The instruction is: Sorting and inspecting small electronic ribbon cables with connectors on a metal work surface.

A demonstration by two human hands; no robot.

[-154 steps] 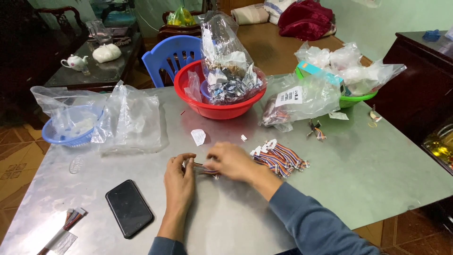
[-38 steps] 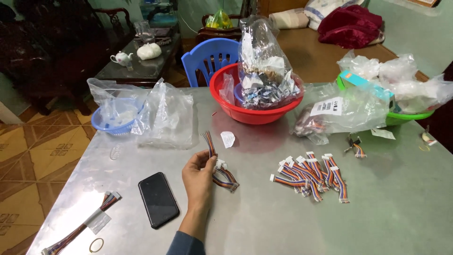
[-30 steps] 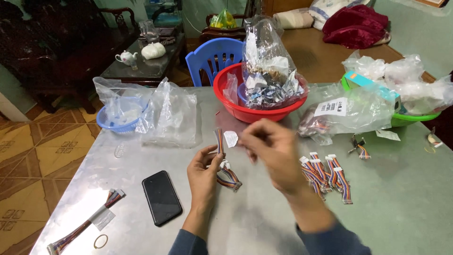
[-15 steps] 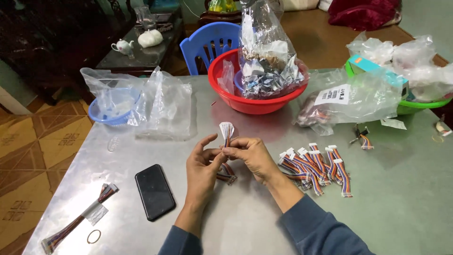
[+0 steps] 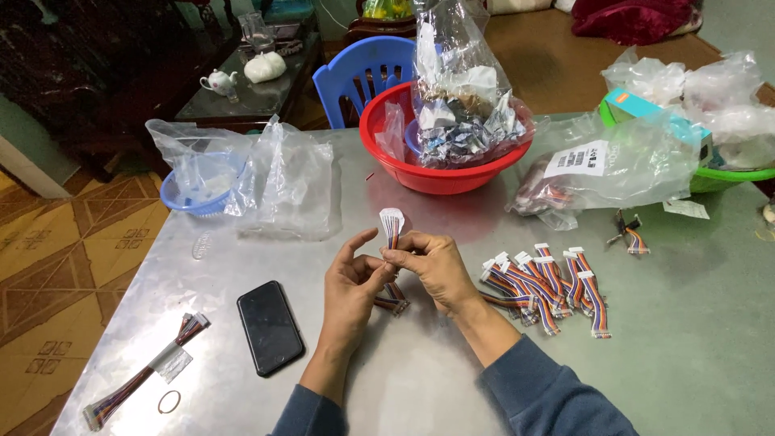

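1. Pinching a short ribbon cable [image 5: 391, 234] between thumb and fingers, the right hand [image 5: 432, 266] is holding it upright above the grey metal table [image 5: 686, 347]; the white connector at the top of the cable is pointing up, and the coloured wires are running down between the two hands.
2. The left hand [image 5: 351, 291] is touching the right one, its thumb and fingers closing on the lower part of the same cable, while the loose end is hanging down near the table surface.
3. A pile of similar ribbon cables [image 5: 545, 287] with white connectors is lying just beside the right forearm, to the right of the hands.
4. A black phone [image 5: 269, 325] is lying face up near the left wrist.
5. A long taped bundle of wires [image 5: 145, 379] is resting near the left corner of the table, and a rubber band [image 5: 169, 400] is lying just beside it.
6. A red basin [image 5: 440, 165] is standing behind the hands, carrying a clear plastic bag [image 5: 460, 97] filled with small packets.
7. A blue bowl [image 5: 198, 190] wrapped in plastic is sitting at the left, with an empty-looking clear bag [image 5: 295, 190] just beside it.
8. A green basin [image 5: 726, 173] with more bags is standing at the far right, well apart from the hands.
9. A blue plastic chair [image 5: 363, 73] is standing behind the table.
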